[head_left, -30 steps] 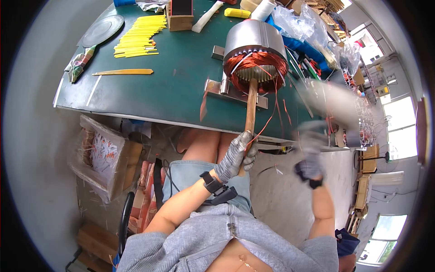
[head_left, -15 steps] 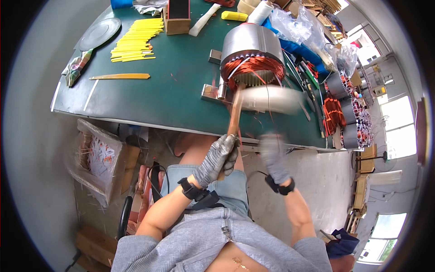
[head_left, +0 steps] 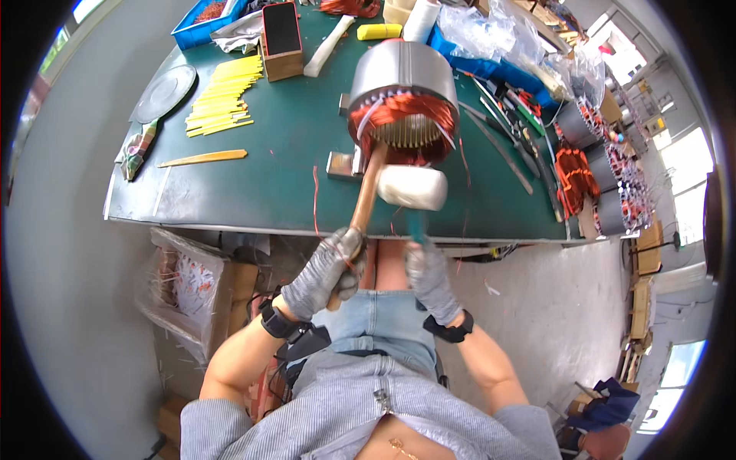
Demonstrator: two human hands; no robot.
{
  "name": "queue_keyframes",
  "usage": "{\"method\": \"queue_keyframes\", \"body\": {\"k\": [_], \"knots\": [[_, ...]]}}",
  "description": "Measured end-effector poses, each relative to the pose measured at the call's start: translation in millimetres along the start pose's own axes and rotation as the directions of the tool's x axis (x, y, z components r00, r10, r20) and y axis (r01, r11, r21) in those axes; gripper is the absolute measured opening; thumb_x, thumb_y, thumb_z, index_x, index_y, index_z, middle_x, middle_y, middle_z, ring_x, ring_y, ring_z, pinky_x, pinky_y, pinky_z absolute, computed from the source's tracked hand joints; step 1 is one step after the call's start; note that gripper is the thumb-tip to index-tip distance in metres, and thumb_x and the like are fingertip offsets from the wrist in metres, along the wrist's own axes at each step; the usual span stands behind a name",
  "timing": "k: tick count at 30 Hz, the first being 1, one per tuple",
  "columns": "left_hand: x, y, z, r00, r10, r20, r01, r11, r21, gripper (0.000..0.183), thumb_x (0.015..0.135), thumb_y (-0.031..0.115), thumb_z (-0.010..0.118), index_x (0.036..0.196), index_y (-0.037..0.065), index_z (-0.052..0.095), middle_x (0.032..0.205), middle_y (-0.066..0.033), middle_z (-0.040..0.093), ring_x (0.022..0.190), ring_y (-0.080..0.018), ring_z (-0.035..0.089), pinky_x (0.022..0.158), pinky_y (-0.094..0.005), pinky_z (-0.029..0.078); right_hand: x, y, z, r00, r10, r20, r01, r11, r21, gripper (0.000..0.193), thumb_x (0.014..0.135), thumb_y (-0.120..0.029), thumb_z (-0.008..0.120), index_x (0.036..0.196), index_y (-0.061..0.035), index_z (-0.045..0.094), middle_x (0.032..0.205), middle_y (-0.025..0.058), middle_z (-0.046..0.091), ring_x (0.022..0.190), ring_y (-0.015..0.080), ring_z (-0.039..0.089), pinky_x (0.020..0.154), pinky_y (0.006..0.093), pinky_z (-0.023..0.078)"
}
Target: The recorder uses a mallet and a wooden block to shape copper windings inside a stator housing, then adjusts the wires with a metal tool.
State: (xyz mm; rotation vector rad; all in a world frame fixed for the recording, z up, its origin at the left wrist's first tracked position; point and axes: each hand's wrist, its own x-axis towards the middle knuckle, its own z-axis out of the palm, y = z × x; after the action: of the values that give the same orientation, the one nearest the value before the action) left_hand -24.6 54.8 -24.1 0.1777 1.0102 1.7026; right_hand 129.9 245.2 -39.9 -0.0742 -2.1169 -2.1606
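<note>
A motor stator [head_left: 406,70] with a silver metal shell lies on the green table, its orange-red copper windings [head_left: 387,115] bulging toward me. My gloved left hand [head_left: 326,268] is wrapped round a wooden stick [head_left: 366,195]. The stick slants up and away, its far end at the lower left of the stator's opening, against the coils. In my gloved right hand [head_left: 431,280] is a mallet with a white head [head_left: 414,188] and a teal handle, slightly blurred. The mallet head overlaps the stick's right side in the picture; whether they touch I cannot tell.
Metal blocks [head_left: 343,165] sit beside the stator. Leftward lie a yellow flat strip [head_left: 203,158], a pile of yellow strips [head_left: 222,96] and a grey disc [head_left: 165,93]. Hand tools [head_left: 529,146] and more stators [head_left: 613,211] are at right. A scrap box [head_left: 192,284] stands below the table's left side.
The mallet has swung left toward the stick, and its head is less blurred. My left hand still grips the stick against the windings. The whole view has shifted slightly.
</note>
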Motion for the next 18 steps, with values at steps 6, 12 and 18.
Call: {"method": "queue_keyframes", "body": {"k": [6, 12, 18], "knots": [[-28.0, 31.5, 25.6, 0.995, 0.024, -0.095, 0.002, 0.967, 0.256, 0.037, 0.094, 0.046, 0.046, 0.094, 0.009, 0.045, 0.060, 0.0020, 0.042, 0.039, -0.0047, 0.034, 0.034, -0.0200, 0.031, 0.7, 126.0, 41.5, 0.679, 0.139, 0.721, 0.046, -0.988, 0.148, 0.043, 0.087, -0.051, 0.052, 0.088, -0.0080, 0.050, 0.058, 0.0003, 0.044, 0.048, 0.0120, 0.045, 0.041, 0.0264, 0.038], [-13.1, 23.9, -0.3, 0.981, 0.049, -0.187, -0.005, 0.974, 0.226, 0.033, 0.093, 0.043, 0.049, 0.090, 0.010, 0.045, 0.061, 0.0032, 0.041, 0.041, -0.0031, 0.033, 0.034, -0.0191, 0.029, 35.8, 5.8, -13.4, 0.683, 0.401, 0.611, 0.521, -0.854, -0.021, 0.042, 0.087, -0.049, 0.048, 0.082, -0.0081, 0.053, 0.058, 0.0045, 0.046, 0.047, 0.0126, 0.043, 0.042, 0.0261, 0.036], [-10.6, -3.2, 33.6, 0.995, -0.029, -0.097, 0.039, 0.995, 0.096, 0.036, 0.092, 0.048, 0.048, 0.095, 0.012, 0.046, 0.060, 0.0021, 0.040, 0.040, -0.0057, 0.034, 0.035, -0.0211, 0.031, 13.0, 49.9, 26.3, 0.890, 0.008, 0.455, -0.276, -0.786, 0.553, 0.018, 0.089, -0.021, 0.055, 0.095, -0.0042, 0.057, 0.075, 0.0105, 0.058, 0.064, 0.0259, 0.055, 0.062, 0.0364, 0.044]]}}
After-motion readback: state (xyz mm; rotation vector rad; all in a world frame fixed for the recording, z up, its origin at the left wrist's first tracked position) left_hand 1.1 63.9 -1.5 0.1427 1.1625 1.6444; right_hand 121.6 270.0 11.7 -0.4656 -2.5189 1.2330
